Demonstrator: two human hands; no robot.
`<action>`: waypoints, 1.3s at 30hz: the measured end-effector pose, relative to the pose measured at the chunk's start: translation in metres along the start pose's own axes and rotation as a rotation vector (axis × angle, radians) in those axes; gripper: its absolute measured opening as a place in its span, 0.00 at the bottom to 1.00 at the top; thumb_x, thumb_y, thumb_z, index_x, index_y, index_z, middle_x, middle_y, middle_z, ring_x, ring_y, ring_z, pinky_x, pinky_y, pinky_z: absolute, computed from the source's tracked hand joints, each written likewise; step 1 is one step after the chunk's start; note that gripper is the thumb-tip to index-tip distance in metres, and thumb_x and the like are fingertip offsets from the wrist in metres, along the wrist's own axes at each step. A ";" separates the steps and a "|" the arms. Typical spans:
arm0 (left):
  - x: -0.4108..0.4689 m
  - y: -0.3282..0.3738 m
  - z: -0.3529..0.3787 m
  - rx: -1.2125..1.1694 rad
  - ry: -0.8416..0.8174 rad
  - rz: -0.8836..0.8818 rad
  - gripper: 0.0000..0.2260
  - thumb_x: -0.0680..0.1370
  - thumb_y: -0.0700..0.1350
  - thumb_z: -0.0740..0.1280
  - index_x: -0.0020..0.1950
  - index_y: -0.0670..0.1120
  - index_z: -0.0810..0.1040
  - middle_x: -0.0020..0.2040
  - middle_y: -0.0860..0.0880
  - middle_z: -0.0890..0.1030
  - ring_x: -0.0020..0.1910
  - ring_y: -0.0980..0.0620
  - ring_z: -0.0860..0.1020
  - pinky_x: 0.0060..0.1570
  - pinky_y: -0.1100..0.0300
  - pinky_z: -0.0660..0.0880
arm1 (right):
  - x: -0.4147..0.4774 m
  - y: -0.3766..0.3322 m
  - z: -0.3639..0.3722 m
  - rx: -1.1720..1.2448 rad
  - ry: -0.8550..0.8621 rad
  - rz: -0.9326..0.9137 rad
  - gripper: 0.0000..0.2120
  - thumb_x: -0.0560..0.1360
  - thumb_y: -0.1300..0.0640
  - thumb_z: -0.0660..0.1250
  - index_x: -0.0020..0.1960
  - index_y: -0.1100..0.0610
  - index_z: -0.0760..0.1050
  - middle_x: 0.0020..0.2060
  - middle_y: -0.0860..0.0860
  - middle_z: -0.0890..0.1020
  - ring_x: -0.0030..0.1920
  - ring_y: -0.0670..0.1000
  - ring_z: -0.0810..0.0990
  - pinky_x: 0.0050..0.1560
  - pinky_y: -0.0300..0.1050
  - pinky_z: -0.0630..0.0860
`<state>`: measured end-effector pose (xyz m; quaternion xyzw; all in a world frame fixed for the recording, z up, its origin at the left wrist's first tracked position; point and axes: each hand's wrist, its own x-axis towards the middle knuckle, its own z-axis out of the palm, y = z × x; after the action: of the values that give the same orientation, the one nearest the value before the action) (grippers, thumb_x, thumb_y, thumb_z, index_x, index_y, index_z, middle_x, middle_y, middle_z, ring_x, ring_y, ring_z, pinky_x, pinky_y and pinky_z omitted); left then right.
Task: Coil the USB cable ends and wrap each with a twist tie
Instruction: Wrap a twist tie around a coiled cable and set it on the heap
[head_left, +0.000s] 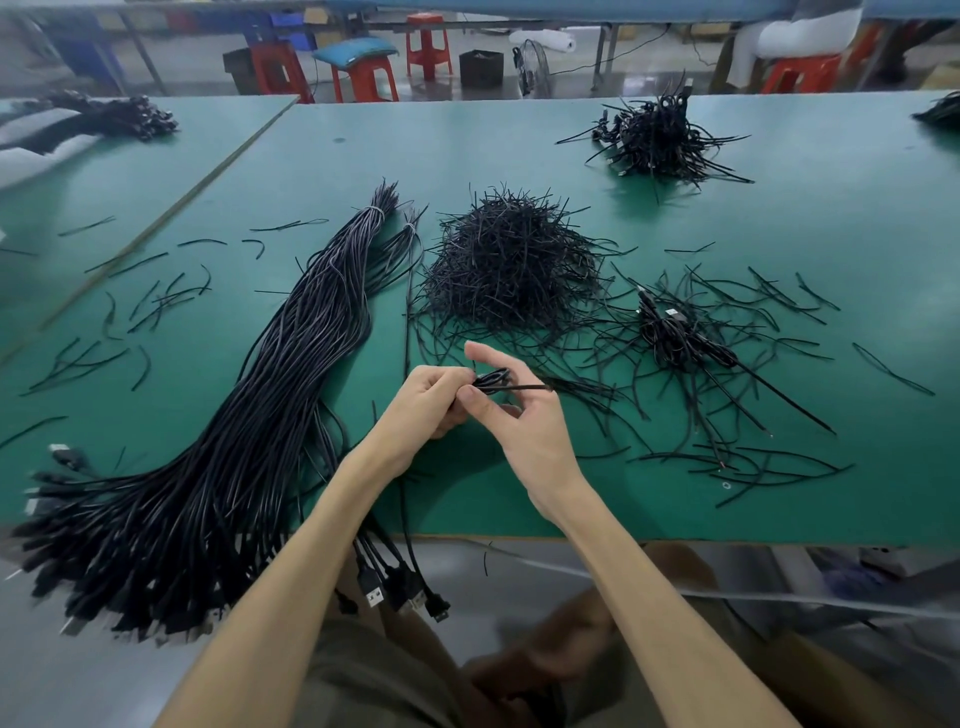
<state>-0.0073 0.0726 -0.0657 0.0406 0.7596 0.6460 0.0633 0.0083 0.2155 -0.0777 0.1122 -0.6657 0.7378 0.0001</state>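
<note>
with left hand (431, 402), gripping coil (491, 378) just above table (623, 512) near front edge; with right hand (524, 421), pinching tie (531, 387) across it, forefinger raised. seems mid-wrap. next: wind free tie end round coil, twist snug, keep loops together.

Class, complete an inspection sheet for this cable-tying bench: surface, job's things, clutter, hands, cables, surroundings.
Surface: green table.
Job's things: coiled cable between both hands, twist tie sticking out; tie heap behind.
Clutter: loose ties scattered across the table.
Grippers: left hand grips the coiled cable; right hand pinches the twist tie.
Cables: long cable bundle at left, plugs overhanging the near edge; tied cables piled far right.
Surroundings: red stools, fan beyond.
</note>
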 end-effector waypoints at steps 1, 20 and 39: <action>0.000 0.001 0.000 -0.002 0.003 0.000 0.16 0.78 0.50 0.60 0.31 0.52 0.63 0.25 0.56 0.62 0.23 0.57 0.57 0.23 0.66 0.55 | 0.000 0.000 0.000 -0.006 0.008 0.004 0.16 0.76 0.56 0.74 0.63 0.51 0.80 0.59 0.48 0.82 0.61 0.51 0.80 0.63 0.50 0.78; -0.003 0.002 0.002 0.032 -0.003 -0.001 0.20 0.86 0.43 0.56 0.32 0.47 0.66 0.25 0.53 0.64 0.23 0.56 0.58 0.23 0.66 0.56 | -0.005 0.002 0.001 -0.316 0.165 -0.054 0.03 0.77 0.62 0.72 0.45 0.58 0.78 0.40 0.49 0.84 0.42 0.46 0.80 0.44 0.34 0.73; -0.003 -0.003 0.001 -0.055 0.100 0.087 0.25 0.83 0.51 0.59 0.25 0.52 0.68 0.23 0.53 0.64 0.22 0.55 0.58 0.23 0.64 0.57 | -0.013 -0.009 0.012 -0.402 0.051 -0.216 0.13 0.82 0.55 0.66 0.39 0.45 0.76 0.33 0.37 0.79 0.35 0.43 0.77 0.37 0.30 0.69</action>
<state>-0.0040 0.0729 -0.0692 0.0393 0.7412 0.6701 -0.0018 0.0244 0.2070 -0.0700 0.1618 -0.7832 0.5885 0.1184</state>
